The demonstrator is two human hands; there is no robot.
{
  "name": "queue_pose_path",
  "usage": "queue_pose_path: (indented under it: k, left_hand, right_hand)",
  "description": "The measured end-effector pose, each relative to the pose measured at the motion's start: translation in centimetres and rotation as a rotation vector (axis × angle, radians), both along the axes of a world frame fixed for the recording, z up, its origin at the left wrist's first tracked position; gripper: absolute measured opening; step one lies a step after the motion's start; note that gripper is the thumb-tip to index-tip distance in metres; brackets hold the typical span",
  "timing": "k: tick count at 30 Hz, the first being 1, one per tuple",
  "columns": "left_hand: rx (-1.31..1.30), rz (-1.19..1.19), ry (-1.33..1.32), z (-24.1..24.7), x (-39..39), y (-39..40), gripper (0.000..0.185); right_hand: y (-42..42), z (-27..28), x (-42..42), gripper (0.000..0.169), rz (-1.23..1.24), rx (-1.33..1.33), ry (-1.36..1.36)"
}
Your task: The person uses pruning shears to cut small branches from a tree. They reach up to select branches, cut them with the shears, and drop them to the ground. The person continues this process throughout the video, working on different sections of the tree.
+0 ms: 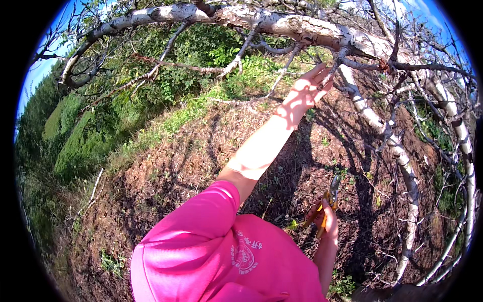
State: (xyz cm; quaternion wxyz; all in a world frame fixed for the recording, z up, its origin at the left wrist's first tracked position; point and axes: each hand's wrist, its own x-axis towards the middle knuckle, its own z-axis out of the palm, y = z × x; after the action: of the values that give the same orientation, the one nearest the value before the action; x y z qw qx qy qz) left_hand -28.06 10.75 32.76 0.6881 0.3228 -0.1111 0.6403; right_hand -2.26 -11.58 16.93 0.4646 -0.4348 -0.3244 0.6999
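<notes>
My left hand (307, 88) is raised at the end of an outstretched arm, palm in view and fingers extended. A short side branch (333, 71) hangs down from the pale-barked limb (279, 23) and crosses in front of the fingers. Whether the hand touches it is hard to tell. Lower down on the right, my right hand (329, 222) grips pruning shears (333, 195) by their yellow-orange handles, with the metal blades pointing up and away from me. Thin twigs (281, 77) droop from the limb to the left of my raised hand.
Forked pale branches (400, 151) slope down along the right side. Reddish ground with dry leaves (181, 162) falls away below, crossed by branch shadows. Green bushes (86, 139) grow at the left, and a fallen pale stick (96, 185) lies near them.
</notes>
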Motion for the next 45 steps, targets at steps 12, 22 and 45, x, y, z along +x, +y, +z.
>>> queue_pose_path:
  k: [12, 22, 45]
  left_hand:
    - [-0.557, 0.342, 0.273, -14.2, -8.7, -20.9, 0.029]
    - [-0.172, 1.174, 0.532, -0.6, -8.5, -28.4, 0.036]
    - [-0.153, 1.374, 0.972, -2.1, -10.8, -28.9, 0.011]
  right_hand:
    - [1.8, 3.1, 0.8, 0.031, 0.192, 0.016, -0.001]
    - [1.0, 2.4, -1.5, 0.034, 0.404, 0.068, -0.174]
    - [-3.8, 11.2, -8.8, 0.046, 0.473, 0.472, -0.452]
